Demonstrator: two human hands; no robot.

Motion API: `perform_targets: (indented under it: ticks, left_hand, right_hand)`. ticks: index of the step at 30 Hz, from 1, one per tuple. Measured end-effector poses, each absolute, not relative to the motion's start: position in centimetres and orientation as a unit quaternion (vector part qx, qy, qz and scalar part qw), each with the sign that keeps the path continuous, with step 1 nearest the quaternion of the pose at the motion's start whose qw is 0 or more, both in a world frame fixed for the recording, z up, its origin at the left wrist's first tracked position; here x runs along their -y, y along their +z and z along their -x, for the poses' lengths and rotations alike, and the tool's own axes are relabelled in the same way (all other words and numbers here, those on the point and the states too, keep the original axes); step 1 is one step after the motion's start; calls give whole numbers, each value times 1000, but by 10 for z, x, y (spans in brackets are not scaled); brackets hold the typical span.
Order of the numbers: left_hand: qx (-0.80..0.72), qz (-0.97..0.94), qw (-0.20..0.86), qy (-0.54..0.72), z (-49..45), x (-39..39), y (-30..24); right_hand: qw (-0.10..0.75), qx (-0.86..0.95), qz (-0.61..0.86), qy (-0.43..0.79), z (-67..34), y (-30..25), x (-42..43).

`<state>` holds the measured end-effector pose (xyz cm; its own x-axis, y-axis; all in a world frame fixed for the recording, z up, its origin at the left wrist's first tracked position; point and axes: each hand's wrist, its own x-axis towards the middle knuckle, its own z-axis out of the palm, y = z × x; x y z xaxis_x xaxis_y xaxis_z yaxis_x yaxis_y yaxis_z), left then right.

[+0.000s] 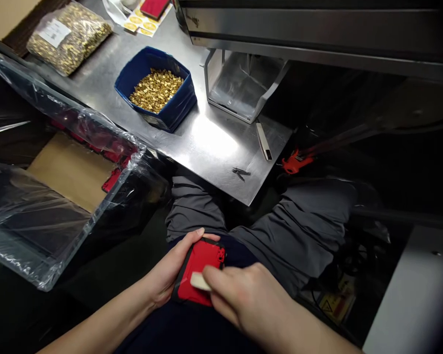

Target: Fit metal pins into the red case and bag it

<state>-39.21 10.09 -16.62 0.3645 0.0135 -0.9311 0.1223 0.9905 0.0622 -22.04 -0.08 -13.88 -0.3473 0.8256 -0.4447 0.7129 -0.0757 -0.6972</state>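
Observation:
My left hand (172, 270) is closed around the left edge of a red and black phone case (203, 258), held tilted above my lap. A cutout shows in the case's upper right corner. Between the thumb and fingers of my right hand (239, 292) is a small cream-coloured flat piece (198, 281). Its exposed end lies over the red back of the case; whether it touches cannot be seen. Most of that piece is hidden by the fingers, and the right hand covers the case's lower right side.
Ahead, a metal table (221, 167) bears a blue bin (175, 108) of brass-coloured parts, a bag of similar parts (81, 42), a grey tray (229, 113), nail clippers (240, 172) and a white-handled tool (263, 141). A plastic-lined crate (64, 255) stands left; an orange tool (297, 162) hangs right.

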Motion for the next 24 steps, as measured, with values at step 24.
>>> perform_targets:
  ticks: [24]
  left_hand:
    - [-391,-4,906,163,437,-117,-209]
  right_hand:
    - [45,523,836,162,123,-188,-173]
